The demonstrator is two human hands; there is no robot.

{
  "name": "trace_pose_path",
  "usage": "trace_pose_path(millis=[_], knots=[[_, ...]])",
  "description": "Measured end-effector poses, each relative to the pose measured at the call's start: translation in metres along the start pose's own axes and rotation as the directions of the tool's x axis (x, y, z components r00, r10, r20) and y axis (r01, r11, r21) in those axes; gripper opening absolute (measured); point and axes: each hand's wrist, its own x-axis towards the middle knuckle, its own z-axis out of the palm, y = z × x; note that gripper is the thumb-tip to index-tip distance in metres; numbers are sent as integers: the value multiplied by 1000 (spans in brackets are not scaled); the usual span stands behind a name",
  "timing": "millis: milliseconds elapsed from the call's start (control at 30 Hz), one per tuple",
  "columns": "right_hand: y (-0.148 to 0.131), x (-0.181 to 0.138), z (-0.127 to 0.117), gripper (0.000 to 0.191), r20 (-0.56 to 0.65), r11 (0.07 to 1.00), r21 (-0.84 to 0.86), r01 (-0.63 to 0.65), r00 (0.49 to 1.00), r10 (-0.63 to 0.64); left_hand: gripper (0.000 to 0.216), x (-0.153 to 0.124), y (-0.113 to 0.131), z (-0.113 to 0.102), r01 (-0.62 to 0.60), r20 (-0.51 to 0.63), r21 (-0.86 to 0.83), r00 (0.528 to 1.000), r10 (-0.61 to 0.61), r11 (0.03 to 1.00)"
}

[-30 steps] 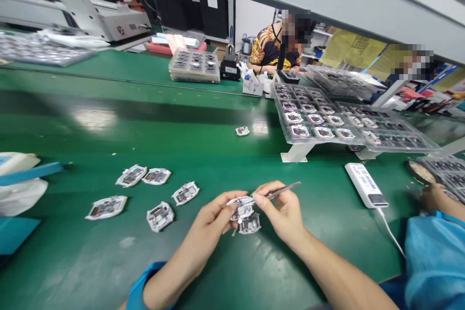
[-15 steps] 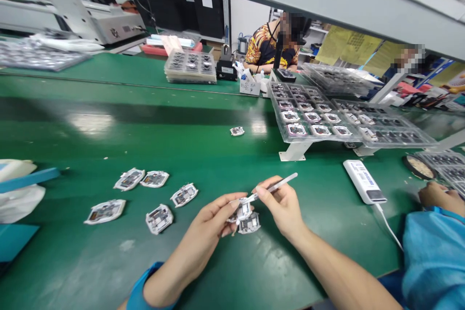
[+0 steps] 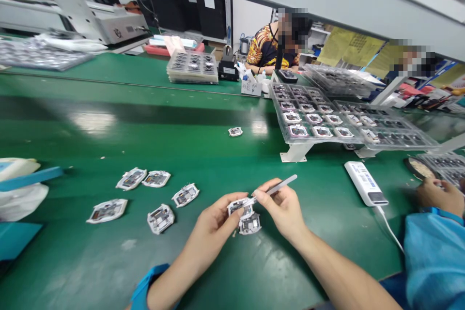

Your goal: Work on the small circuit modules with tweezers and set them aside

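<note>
My left hand (image 3: 207, 230) pinches a small white-framed circuit module (image 3: 239, 207) by its edge. My right hand (image 3: 279, 208) grips slim pale tweezers (image 3: 279, 185), and their tips reach the top of that module. Just below both hands, a second module (image 3: 250, 224) lies on the green mat (image 3: 80, 247), close to or touching the held one. To the left lie several similar modules, such as one (image 3: 160, 219) nearest my left hand. Another small module (image 3: 235, 131) sits farther forward.
A co-worker's hand (image 3: 436, 196) and blue sleeve (image 3: 432, 252) are at right, near a white power bank (image 3: 365, 184) with a cable. Clear trays of modules (image 3: 316, 131) stand on a white support. A seated person (image 3: 272, 51) works beyond.
The tweezers have swung up from the held module's face to its top edge, and the module has turned slightly in my left hand. The co-worker's hand has moved up.
</note>
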Motion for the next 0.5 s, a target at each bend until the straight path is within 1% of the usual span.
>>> trace_pose_path(millis=[100,200,333,500], knots=[[0,1,0,18,-1,1000,24,-15,1000,16,38,0,0,-1,-21,-2,23,1000,21,1000],[1,1,1,21,-18,999,34,-3,1000,4,37,-1,2,-1,-24,0,37,1000,24,999],[1,0,1,22,-45,1000,8,27,999,-26,35,-4,7,0,-4,-37,56,999,6,998],[-1,0,1,19,-40,999,-19,30,999,-31,32,-6,8,1,-13,-67,56,998,17,998]])
